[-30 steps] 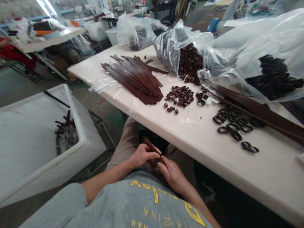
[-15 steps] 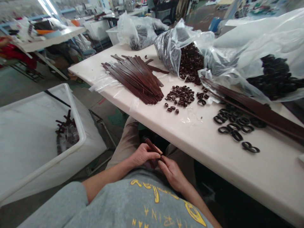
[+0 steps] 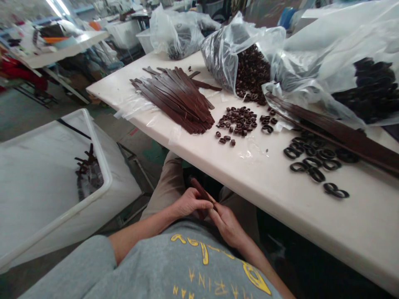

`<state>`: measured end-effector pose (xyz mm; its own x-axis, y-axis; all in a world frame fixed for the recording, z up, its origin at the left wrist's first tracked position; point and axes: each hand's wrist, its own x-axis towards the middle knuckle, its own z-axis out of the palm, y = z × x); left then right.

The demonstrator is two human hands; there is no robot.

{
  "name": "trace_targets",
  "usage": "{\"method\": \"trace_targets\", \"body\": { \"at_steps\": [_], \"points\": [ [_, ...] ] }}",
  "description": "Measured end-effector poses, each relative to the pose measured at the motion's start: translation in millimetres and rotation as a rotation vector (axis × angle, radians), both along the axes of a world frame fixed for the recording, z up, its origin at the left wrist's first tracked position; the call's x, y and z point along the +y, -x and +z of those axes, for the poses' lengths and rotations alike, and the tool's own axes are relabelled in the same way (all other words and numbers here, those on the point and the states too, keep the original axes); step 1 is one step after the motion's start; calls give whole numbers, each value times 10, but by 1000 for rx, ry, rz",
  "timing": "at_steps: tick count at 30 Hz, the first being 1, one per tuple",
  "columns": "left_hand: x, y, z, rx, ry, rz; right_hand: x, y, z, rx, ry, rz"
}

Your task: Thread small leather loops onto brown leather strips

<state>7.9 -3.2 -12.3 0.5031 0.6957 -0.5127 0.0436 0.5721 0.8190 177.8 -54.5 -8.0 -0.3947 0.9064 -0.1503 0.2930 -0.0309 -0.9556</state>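
Over my lap, beside the table's front edge, I hold a dark brown leather strap (image 3: 199, 187). My left hand (image 3: 190, 203) is closed around it, thumb on top. My right hand (image 3: 227, 223) meets the left at the strap's near end, its fingers pinched there with the tips partly hidden. A small light tan piece shows between the two hands; I cannot make out what it is. Part of the strap hangs below my left hand. On the table above lie a fanned pile of brown leather straps (image 3: 176, 99) and a cluster of small brown loops (image 3: 238, 120).
A clear bag of brown loops (image 3: 254, 72) lies open at the back of the white table (image 3: 224, 166). Larger black loops (image 3: 311, 160) and long brown strips (image 3: 336, 131) are at the right, near another bag (image 3: 368, 89). A white bin (image 3: 107, 174) with strap pieces stands at left.
Both hands stay together at the strap, with only a slight shift of the fingers. The tan piece between them shows more now. The view has tilted slightly.
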Motion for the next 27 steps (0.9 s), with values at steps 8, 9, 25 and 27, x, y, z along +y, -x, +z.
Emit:
{"method": "trace_targets", "body": {
  "at_steps": [8,9,25,27],
  "points": [
    [7,8,-32,27,-14,-12,6,-7,-21,39,2,2],
    [7,7,-35,26,-9,-14,5,-8,-20,40,7,0],
    [24,60,95,-16,-98,41,36,13,49,-110,-35,-34],
    [42,72,102,1,-111,60,34,-4,51,-158,-44,-38]
  ]
}}
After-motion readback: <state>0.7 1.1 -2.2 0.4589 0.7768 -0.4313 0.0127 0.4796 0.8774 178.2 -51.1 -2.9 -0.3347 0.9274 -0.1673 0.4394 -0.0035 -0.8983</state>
